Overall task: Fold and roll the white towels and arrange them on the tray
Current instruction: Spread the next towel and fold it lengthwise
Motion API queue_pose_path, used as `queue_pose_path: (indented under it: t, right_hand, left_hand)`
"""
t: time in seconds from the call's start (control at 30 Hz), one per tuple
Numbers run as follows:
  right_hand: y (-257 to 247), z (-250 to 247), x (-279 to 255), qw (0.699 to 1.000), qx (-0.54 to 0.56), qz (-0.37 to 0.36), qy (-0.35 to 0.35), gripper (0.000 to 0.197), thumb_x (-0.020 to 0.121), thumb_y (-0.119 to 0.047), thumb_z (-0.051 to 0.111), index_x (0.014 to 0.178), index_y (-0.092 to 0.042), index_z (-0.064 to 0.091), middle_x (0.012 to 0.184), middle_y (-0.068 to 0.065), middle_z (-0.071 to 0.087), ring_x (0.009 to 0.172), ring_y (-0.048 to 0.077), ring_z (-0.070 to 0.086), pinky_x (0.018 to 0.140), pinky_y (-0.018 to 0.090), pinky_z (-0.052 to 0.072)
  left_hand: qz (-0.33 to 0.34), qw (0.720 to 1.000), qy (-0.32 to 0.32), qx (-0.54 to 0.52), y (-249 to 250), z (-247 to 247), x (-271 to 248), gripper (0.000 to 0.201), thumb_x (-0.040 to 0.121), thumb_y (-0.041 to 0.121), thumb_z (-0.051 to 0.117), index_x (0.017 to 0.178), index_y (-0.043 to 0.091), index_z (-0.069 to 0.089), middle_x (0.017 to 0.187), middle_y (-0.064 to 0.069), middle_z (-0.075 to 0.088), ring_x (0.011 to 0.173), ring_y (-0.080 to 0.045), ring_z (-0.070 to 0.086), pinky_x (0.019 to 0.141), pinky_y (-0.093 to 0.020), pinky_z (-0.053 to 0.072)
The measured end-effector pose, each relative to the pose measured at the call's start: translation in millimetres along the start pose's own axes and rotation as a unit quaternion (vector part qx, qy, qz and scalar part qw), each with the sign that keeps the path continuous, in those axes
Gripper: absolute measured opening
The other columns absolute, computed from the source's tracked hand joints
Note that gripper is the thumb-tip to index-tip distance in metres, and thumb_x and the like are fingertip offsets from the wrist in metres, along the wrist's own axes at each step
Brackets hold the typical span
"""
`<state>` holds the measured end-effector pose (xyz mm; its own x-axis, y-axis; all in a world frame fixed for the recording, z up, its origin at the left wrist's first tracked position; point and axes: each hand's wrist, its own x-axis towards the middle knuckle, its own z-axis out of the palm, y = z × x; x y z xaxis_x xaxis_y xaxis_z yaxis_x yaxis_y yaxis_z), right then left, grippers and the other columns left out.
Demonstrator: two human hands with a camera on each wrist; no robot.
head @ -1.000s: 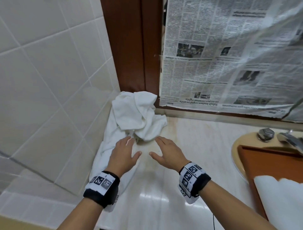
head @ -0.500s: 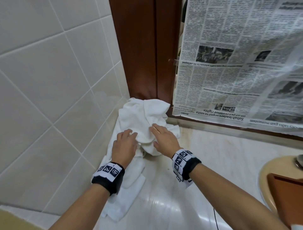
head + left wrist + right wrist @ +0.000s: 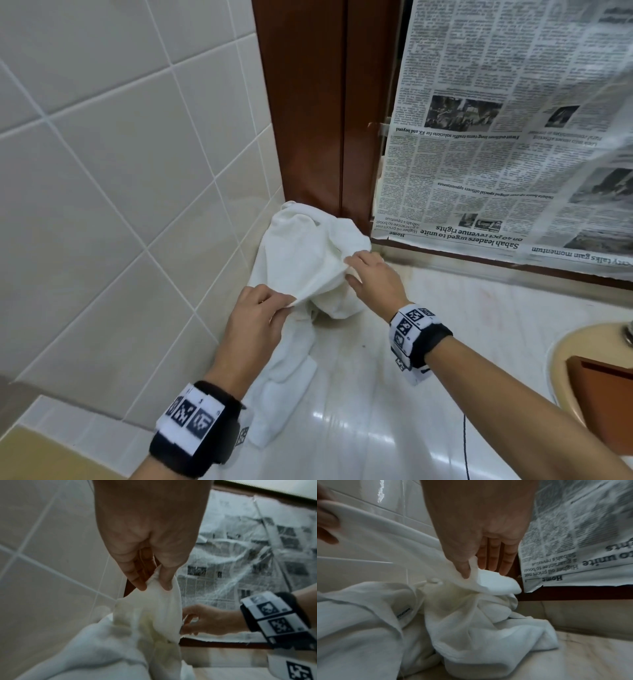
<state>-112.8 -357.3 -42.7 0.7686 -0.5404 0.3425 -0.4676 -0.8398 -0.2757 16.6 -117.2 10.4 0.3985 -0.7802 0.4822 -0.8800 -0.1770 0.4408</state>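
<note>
A crumpled heap of white towels (image 3: 308, 260) lies in the counter's back left corner against the tiled wall. My left hand (image 3: 263, 308) pinches the hem of the top towel (image 3: 159, 601) between thumb and fingers. My right hand (image 3: 363, 270) pinches the same edge (image 3: 471, 577) further right, thumb against forefinger, with the other fingers straight. The hem is stretched taut between both hands, lifted off the pile. A corner of the brown wooden tray (image 3: 603, 387) shows at the right edge, over the sink.
Tiled wall (image 3: 120, 171) on the left, a brown wooden frame (image 3: 315, 102) behind the towels, newspaper (image 3: 507, 137) covering the mirror. A beige sink (image 3: 561, 359) lies at the right. Pale marble counter (image 3: 376, 411) stretches between pile and sink.
Both hands reached from the counter onto the pile, took hold of the top towel's edge and have lifted and spread it between them. The view has swung left, away from the tray.
</note>
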Motion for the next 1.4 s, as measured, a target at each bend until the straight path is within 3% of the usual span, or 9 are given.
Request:
queue_pose_path:
  t: [0.27,0.33,0.4,0.63,0.77,0.93,1.1,1.27,1.4]
  right_hand:
    - [6.3,-29.5,-97.2,0.995,0.077,0.071,-0.004,0.012,0.096,-0.027,0.06,0.099,-0.015,0.06,0.118,0.0,0.054,0.106,0.022,0.054,0.074,0.038,0.05]
    - [-4.4,-44.8,-130.7,0.991,0.105,0.083,0.012,0.007,0.098,-0.023,0.056,0.099,-0.015,0.056,0.121,0.002,0.057,0.101,0.023,0.057,0.079,0.039,0.05]
    - [-20.5,-68.2,-164.2,0.982,0.149,0.119,0.003,0.008,0.101,-0.025,0.05,0.097,-0.019,0.05,0.098,0.003,0.063,0.082,0.02,0.06,0.073,0.04,0.051]
    - [-63.6,-160.9,-271.2,0.97,0.156,0.178,0.049,0.014,0.097,-0.027,0.06,0.091,-0.02,0.049,0.067,-0.002,0.061,0.061,0.01,0.058,0.054,0.024,0.043]
    - [-77.0,-221.5,-318.1,0.976,0.127,0.16,0.075,0.023,0.082,-0.005,0.074,0.089,-0.018,0.056,0.073,-0.002,0.063,0.066,0.014,0.061,0.061,0.035,0.053]
    - [-96.6,-269.0,-359.5,0.969,0.132,0.131,0.164,0.014,0.083,0.001,0.072,0.09,-0.009,0.066,0.08,0.002,0.065,0.068,0.019,0.061,0.061,0.024,0.048]
    - [-60.9,-194.5,-355.4,0.966,0.141,0.165,0.138,0.008,0.086,-0.009,0.072,0.093,-0.012,0.071,0.091,0.0,0.064,0.077,0.01,0.063,0.07,0.023,0.053]
    - [-19.0,-88.7,-328.3,0.961,0.123,0.247,0.022,0.015,0.093,-0.025,0.066,0.104,-0.017,0.073,0.106,0.006,0.064,0.093,0.028,0.063,0.086,0.04,0.049]
    - [2.3,-43.3,-322.5,0.942,0.15,0.301,-0.004,0.021,0.096,-0.039,0.057,0.11,-0.027,0.067,0.119,0.0,0.057,0.104,0.028,0.057,0.091,0.042,0.047]
  left_hand:
    - [0.005,0.999,-0.024,-0.048,13.7,-39.1,-53.2,0.011,0.086,0.015,0.077,0.096,0.019,0.076,0.087,0.009,0.061,0.083,-0.012,0.055,0.075,-0.016,0.045]
    - [-0.001,0.997,-0.041,-0.07,10.1,-41.1,-68.5,0.007,0.089,0.018,0.074,0.096,0.02,0.074,0.089,0.009,0.062,0.084,-0.012,0.057,0.073,-0.03,0.053]
    - [-0.001,0.995,-0.047,-0.091,9.2,-44.9,-83.7,0.006,0.091,0.018,0.071,0.096,0.019,0.073,0.09,0.009,0.061,0.083,-0.012,0.059,0.071,-0.035,0.055]
    - [0.015,0.982,-0.092,-0.162,53.5,-58.4,-124.3,0.007,0.093,0.016,0.067,0.093,0.023,0.066,0.088,0.01,0.06,0.085,-0.008,0.059,0.068,-0.019,0.053]
    - [0.048,0.971,-0.145,-0.185,84.5,-70.7,-137.1,0.004,0.094,0.026,0.062,0.09,0.027,0.064,0.082,0.01,0.063,0.08,-0.011,0.06,0.066,-0.023,0.051]
    - [0.036,0.962,-0.144,-0.23,109.4,-81.5,-146.0,0.003,0.093,0.024,0.066,0.091,0.026,0.067,0.081,0.013,0.066,0.08,-0.011,0.061,0.062,-0.016,0.046]
    - [-0.009,0.968,-0.162,-0.194,92.5,-7.3,-136.4,0.003,0.093,0.024,0.066,0.09,0.025,0.065,0.082,0.01,0.064,0.08,-0.009,0.059,0.068,-0.025,0.045]
    - [-0.059,0.951,-0.262,-0.154,77.2,84.2,-125.3,0.053,0.079,0.05,0.042,0.095,0.004,0.063,0.098,-0.008,0.063,0.092,-0.027,0.057,0.077,-0.032,0.037]
    - [-0.088,0.941,-0.312,-0.095,56.1,132.9,-112.5,0.017,0.094,0.024,0.06,0.098,0.007,0.062,0.122,-0.016,0.057,0.112,-0.035,0.057,0.084,-0.037,0.041]
